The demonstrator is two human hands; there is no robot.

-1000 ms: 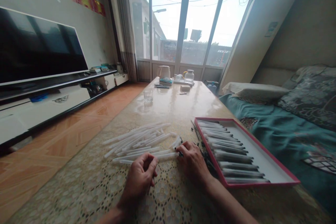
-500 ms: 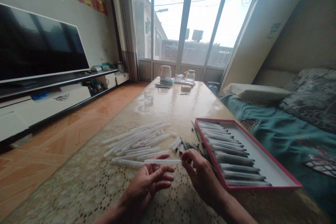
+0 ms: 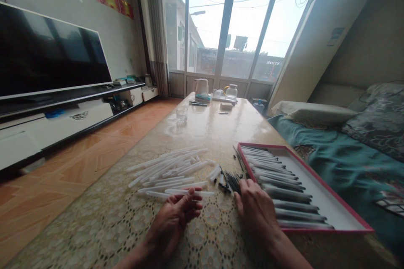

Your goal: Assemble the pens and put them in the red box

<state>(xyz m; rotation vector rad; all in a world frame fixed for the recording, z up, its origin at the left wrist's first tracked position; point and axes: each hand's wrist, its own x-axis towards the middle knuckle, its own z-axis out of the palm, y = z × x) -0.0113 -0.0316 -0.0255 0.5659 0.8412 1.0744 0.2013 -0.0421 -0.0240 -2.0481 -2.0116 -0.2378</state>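
Note:
My left hand (image 3: 175, 215) holds a white plastic pen tube (image 3: 192, 193) level across its fingertips, fingers curled round it. My right hand (image 3: 256, 208) rests palm down beside a red-rimmed tray (image 3: 328, 201), its fingertips at a small bunch of thin black refills (image 3: 232, 179); the fingers are bent and I cannot see anything in them. A loose pile of white pen tubes (image 3: 168, 168) lies on the table ahead of the left hand. The tray holds a row of several assembled pens (image 3: 277, 180).
The long lace-patterned table (image 3: 202, 130) carries a drinking glass (image 3: 182, 114), a kettle (image 3: 200, 87) and a glass pot at its far end. A teal-covered bed (image 3: 344, 164) is at right. A television (image 3: 47, 56) and low cabinet stand left across the tiled floor.
The right hand let go of the tube's end and moved right to the black refills by the tray. The left hand kept the white tube and closed more around it.

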